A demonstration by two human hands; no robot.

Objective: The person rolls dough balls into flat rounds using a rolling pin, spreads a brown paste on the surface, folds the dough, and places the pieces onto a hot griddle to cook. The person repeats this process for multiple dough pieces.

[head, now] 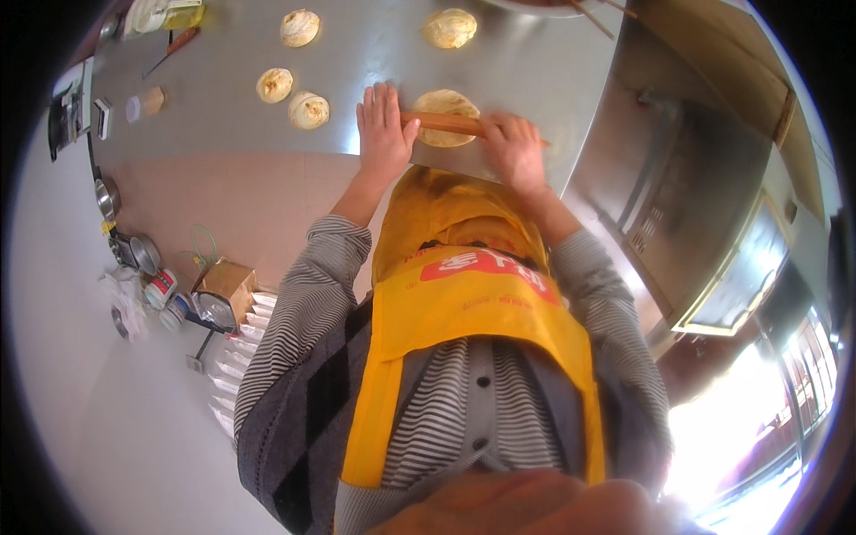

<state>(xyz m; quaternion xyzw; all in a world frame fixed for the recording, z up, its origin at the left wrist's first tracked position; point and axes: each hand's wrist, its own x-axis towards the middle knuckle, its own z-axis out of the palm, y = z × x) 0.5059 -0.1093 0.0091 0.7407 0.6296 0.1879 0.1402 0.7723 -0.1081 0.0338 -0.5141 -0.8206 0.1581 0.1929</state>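
A wooden rolling pin (445, 123) lies across a flattened round of dough (447, 101) near the front edge of a metal worktop (221, 127). On the pin's left end rests my left hand (386, 127), its fingers stretched forward and its thumb against the wood. My right hand (515, 150) is curled around the other end, with the tapered tip poking out beyond it. Farther back lies another dough round (449, 28). To the left are smaller dough pieces with swirled tops (309, 110), (275, 85), and one more dough piece (299, 28).
At the worktop's left stand a jar on its side (144, 104) and a knife with a wooden handle (182, 41). Part of a large bowl (542, 5) shows at the back. A metal appliance (695, 194) is on the right; a cardboard box (231, 284) sits low at the left.
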